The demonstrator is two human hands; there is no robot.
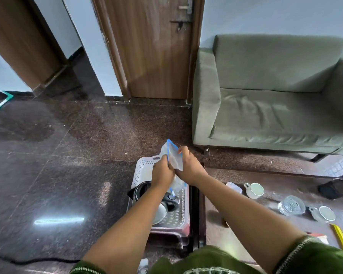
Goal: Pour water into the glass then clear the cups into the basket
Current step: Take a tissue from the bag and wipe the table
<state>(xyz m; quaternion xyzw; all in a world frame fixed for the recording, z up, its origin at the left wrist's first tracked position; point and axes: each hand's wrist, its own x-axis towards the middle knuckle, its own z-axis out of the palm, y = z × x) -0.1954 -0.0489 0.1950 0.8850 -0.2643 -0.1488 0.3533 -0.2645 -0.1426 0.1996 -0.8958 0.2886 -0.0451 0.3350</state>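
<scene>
Hands: two, gripping one bag.

Both hands held a clear plastic bag with blue edges above a white perforated basket, the left hand gripping its left side and the right hand its right. An electric kettle stood in the basket below the bag. To the right, two white cups and a glass sat on a low brown table, in front of a green sofa.
</scene>
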